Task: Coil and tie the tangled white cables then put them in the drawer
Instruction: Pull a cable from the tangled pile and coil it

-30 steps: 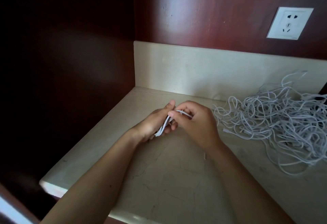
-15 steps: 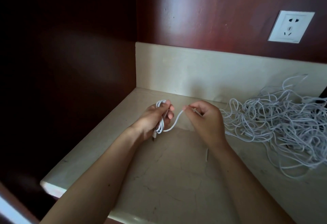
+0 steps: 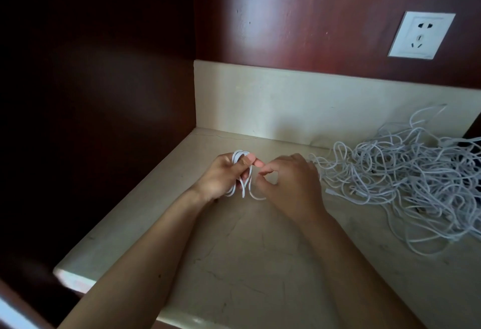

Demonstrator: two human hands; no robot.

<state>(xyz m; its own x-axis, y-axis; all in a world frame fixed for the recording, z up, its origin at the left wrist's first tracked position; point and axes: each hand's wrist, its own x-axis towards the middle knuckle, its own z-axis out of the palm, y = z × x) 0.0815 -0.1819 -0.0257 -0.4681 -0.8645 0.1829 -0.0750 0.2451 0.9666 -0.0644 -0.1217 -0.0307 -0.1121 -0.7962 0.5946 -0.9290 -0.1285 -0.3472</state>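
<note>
Clamps one part-wound coil (image 3: 243,170) in left hand (image 3: 221,175) grip; curls right hand (image 3: 291,188) near its tail, hold unclear. Leaves tangle (image 3: 406,180) at 3 o'clock uncoiled.

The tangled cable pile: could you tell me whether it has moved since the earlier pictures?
No. The tangled cable pile lies where it did, under the wall socket and against the backsplash, at the right of the counter.

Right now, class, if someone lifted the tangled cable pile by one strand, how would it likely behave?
Probably floppy: the cable pile lies in loose, curling loops on the counter. It likely drags up as one clump, since strands cross everywhere. Unlikely to roll; it sprawls flat.
</note>
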